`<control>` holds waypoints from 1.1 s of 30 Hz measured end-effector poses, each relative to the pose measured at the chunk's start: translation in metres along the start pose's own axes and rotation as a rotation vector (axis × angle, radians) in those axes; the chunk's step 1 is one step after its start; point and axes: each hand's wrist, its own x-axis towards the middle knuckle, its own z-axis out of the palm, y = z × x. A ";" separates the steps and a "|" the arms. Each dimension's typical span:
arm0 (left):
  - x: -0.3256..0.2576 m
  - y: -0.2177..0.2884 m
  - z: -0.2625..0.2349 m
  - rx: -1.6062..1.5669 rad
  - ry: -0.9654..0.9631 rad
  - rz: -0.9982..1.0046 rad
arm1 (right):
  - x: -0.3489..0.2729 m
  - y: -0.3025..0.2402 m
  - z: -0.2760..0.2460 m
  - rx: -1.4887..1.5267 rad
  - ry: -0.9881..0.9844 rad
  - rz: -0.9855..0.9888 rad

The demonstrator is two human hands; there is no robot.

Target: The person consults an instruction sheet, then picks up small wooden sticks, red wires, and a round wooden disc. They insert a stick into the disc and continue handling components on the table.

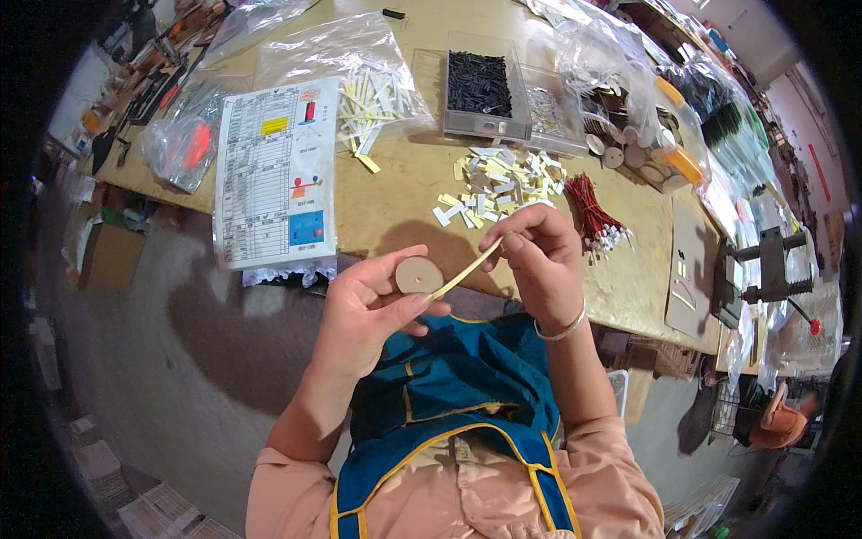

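Note:
My left hand grips a round grey-brown disc with a small hole near its middle. Its thumb lies at the lower end of a narrow pale-yellow strip, beside the disc. Between thumb and fingers, my right hand pinches the strip's upper end. The strip slants up to the right from one hand to the other, slightly bowed. Both hands are in front of the table's near edge, above my blue apron. Whether the strip touches the disc cannot be made out.
Short white and yellow pieces lie piled beyond my hands, with red wires to their right. Farther back stands a tray of black parts. A sleeved instruction sheet overhangs the edge at left; a black clamp is at right.

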 end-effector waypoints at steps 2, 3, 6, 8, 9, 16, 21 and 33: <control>-0.002 0.002 0.002 -0.010 0.002 0.013 | 0.001 0.002 -0.004 0.049 -0.026 0.046; -0.003 0.003 0.003 -0.007 0.009 0.013 | 0.001 0.002 -0.006 0.064 -0.041 0.063; -0.003 0.008 0.002 -0.030 -0.018 -0.028 | 0.001 0.003 -0.010 0.162 -0.098 0.078; -0.001 0.009 0.003 -0.042 -0.001 -0.062 | -0.004 0.003 -0.011 0.228 -0.094 0.079; 0.000 0.009 0.002 -0.048 0.005 -0.079 | -0.005 0.003 -0.011 0.253 -0.102 0.097; 0.009 0.006 -0.001 -0.096 -0.029 -0.126 | -0.013 -0.004 -0.009 0.426 -0.014 0.247; 0.011 -0.002 0.000 -0.039 0.021 -0.016 | -0.019 0.002 0.004 0.409 0.025 0.231; 0.009 0.001 -0.003 -0.022 -0.063 -0.116 | -0.021 0.008 0.004 0.228 -0.064 0.215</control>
